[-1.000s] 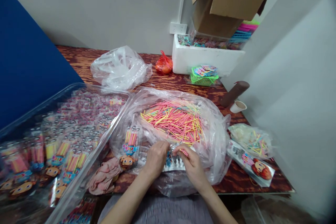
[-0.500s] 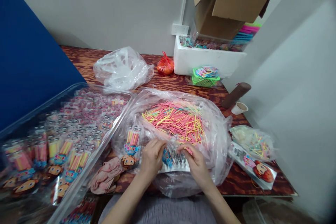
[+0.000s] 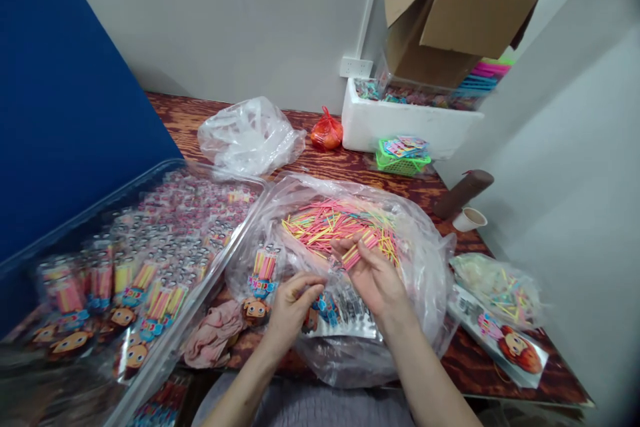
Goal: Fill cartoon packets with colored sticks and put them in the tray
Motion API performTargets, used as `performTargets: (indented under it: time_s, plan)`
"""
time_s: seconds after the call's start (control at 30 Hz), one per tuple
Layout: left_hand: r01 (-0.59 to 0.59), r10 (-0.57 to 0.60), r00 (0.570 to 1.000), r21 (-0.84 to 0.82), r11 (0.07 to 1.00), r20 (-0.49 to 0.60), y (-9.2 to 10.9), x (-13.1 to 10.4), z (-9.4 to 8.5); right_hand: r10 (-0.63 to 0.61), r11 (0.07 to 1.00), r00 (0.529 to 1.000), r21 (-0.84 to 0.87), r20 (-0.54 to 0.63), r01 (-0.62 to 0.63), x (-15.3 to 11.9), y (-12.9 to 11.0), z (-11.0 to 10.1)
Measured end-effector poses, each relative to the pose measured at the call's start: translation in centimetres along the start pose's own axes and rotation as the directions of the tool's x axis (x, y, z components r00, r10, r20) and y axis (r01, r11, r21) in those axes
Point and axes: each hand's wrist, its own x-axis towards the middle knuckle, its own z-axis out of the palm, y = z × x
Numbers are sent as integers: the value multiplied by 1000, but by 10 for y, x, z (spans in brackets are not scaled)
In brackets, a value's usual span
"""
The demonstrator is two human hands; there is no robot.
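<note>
In my right hand [image 3: 377,280] lies a small bundle of pink and yellow candy sticks [image 3: 359,251], held by the curled fingers and thumb above the open bag. To its left, my left hand [image 3: 295,303] is curled with thumb and forefinger close together; what is between them, if anything, I cannot make out. Beyond both hands is a loose heap of pink, yellow and green sticks [image 3: 325,223] in a large clear plastic bag [image 3: 425,260]. Below the hands lie flat printed silver packets [image 3: 350,320]. A filled stick packet [image 3: 263,280] with a cartoon head rests left of my left hand.
A clear bin [image 3: 230,240] of filled packets stands at left, beside a pink cloth [image 3: 215,333]. Farther back are a crumpled bag [image 3: 253,137], a red bag [image 3: 327,130], a green basket [image 3: 403,161] and a foam box [image 3: 410,120]. A brown bottle [image 3: 465,192] and paper cup [image 3: 470,219] stand right.
My right hand has lifted and turned palm up, showing the bundle of sticks. My left hand has come away from the silver packets slightly. The whole view has shifted a little.
</note>
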Motion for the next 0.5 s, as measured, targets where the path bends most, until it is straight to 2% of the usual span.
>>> performTargets:
  time_s: [0.13,0.23,0.37,0.5]
  plan:
    - [-10,9,1000,-30,1000,-26,-2,-2,-1,28,983,999,-181,18,-25,-11,3,1]
    - [-32,29,998,-56,998,-51,0,-2,-1,47,931,997,-365,65,-20,-20,-2,8]
    - [-72,66,994,-75,995,-87,2,0,-3,-70,848,997,-524,28,75,-28,-2,14]
    - [-66,53,991,-104,992,-124,-1,-2,-8,-133,705,984,-687,118,178,-36,14,21]
